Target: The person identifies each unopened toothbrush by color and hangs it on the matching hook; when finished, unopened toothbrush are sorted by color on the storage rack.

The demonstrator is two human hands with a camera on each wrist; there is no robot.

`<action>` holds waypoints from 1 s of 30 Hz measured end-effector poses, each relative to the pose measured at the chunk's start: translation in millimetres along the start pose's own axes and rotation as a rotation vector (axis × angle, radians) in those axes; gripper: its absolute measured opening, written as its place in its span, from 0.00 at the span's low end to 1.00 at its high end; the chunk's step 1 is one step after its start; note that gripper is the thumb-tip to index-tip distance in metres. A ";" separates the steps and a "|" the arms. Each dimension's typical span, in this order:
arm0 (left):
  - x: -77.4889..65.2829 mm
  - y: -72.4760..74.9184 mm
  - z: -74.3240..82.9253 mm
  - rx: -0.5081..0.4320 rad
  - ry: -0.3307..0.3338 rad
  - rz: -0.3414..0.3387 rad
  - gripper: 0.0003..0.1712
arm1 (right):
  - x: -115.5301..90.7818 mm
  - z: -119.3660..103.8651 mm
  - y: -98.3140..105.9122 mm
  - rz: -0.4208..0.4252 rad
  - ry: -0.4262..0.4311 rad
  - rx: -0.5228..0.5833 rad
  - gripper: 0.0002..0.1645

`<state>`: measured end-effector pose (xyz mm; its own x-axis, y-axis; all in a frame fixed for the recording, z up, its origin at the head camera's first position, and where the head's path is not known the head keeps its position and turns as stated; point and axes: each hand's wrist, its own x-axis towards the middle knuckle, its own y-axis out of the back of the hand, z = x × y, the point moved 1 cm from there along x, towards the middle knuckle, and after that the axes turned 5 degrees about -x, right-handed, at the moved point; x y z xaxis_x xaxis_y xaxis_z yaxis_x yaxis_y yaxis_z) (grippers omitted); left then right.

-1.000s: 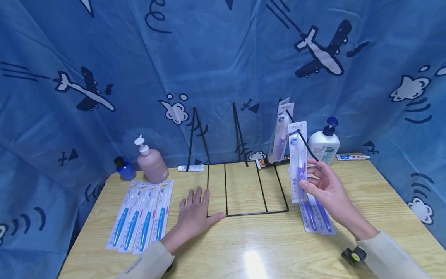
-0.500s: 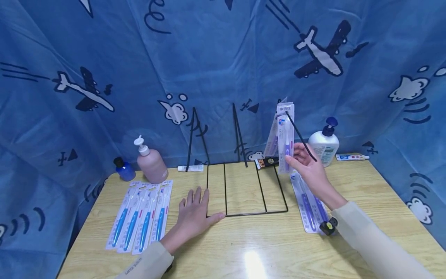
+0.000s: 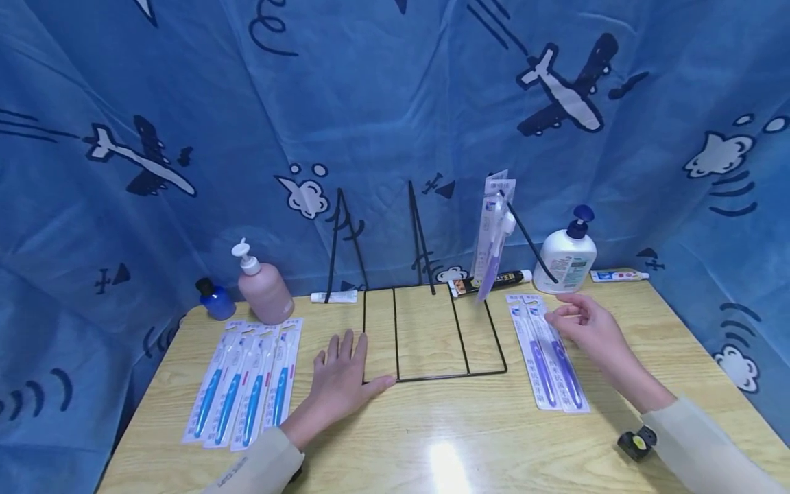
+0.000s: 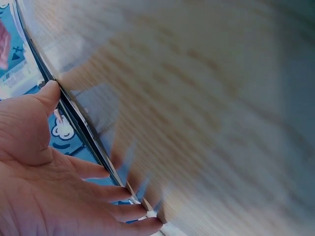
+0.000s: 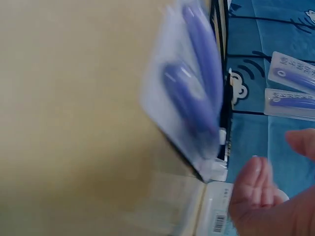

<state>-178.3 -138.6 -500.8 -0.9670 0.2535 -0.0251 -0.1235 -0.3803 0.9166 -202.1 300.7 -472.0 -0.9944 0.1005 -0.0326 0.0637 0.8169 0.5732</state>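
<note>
The left hand (image 3: 339, 374) lies palm down, just left of the middle, its fingers straight, slightly spread and pointing to the far side, the thumb stretched out to the right. The left arm (image 3: 262, 460), in a pale sleeve, reaches in from the near left. The right hand (image 3: 589, 326) has loosely bent fingers, thumb apart from them; the right arm (image 3: 697, 439) slants in from the near right.

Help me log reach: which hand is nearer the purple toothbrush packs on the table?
Right. The right hand is by the right edge of the purple packs; the left hand is farther left, by the black rack.
</note>
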 end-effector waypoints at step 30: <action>1.2 0.0 1.5 -0.007 -0.004 -0.001 0.58 | -20.7 29.8 22.5 -0.252 -0.164 -0.127 0.37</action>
<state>-179.1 -137.0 -500.2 -0.9660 0.2576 -0.0240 -0.1258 -0.3866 0.9136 -177.6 333.9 -482.9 -0.9500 0.0026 -0.3122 -0.2043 0.7510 0.6279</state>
